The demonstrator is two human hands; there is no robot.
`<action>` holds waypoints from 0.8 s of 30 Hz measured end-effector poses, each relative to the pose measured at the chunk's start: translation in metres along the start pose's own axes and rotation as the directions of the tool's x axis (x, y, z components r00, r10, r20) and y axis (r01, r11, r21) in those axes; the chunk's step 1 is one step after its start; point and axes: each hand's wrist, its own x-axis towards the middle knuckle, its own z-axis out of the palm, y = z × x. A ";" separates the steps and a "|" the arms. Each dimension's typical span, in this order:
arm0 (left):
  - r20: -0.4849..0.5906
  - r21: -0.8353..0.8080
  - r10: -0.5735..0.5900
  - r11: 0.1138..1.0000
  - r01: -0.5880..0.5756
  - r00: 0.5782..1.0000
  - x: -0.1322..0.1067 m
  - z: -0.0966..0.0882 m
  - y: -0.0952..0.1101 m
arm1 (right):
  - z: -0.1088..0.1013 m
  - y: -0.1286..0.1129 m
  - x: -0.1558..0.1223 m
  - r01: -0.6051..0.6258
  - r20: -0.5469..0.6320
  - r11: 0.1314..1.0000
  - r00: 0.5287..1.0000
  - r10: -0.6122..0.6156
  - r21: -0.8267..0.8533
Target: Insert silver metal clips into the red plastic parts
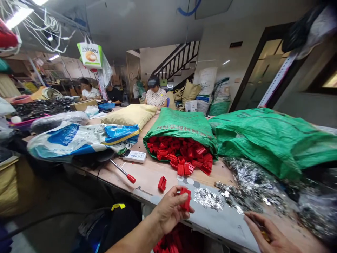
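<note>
The left hand (pixel 171 211) pinched a red plastic piece (pixel 185 198) between thumb and fingers above the table edge, while the right hand (pixel 271 233) lay curled just beside loose silver metal flakes (pixel 207 198); anything it held was too hidden to tell. More red pieces (pixel 181 154) spilled from the mouth of a green woven sack (pixel 181 123), and a single red piece (pixel 162 183) lay apart on the wooden tabletop (pixel 150 175). A careless sweep of the right hand could push flakes over the edge, and a loosened pinch could drop the held piece into the red pile (pixel 171 242) below.
</note>
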 end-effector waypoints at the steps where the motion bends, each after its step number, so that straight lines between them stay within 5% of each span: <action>1: -0.019 -0.007 -0.012 1.000 0.012 1.000 -0.001 -0.002 -0.003 | 0.002 -0.011 -0.003 -0.007 0.017 1.000 1.000 0.007 0.030; 8: -0.034 -0.108 -0.169 0.980 0.165 0.985 -0.005 -0.011 -0.013 | 0.015 -0.076 -0.020 0.107 0.107 0.967 0.985 -0.135 0.229; 14: 0.076 -0.156 -0.142 0.976 0.153 0.987 -0.010 -0.012 -0.009 | 0.014 -0.104 -0.029 0.089 0.166 0.946 0.975 -0.147 0.313; 24: 0.083 -0.091 -0.204 0.973 0.211 0.975 -0.026 -0.006 -0.004 | 0.007 -0.137 -0.036 0.052 0.263 0.909 0.949 -0.174 0.414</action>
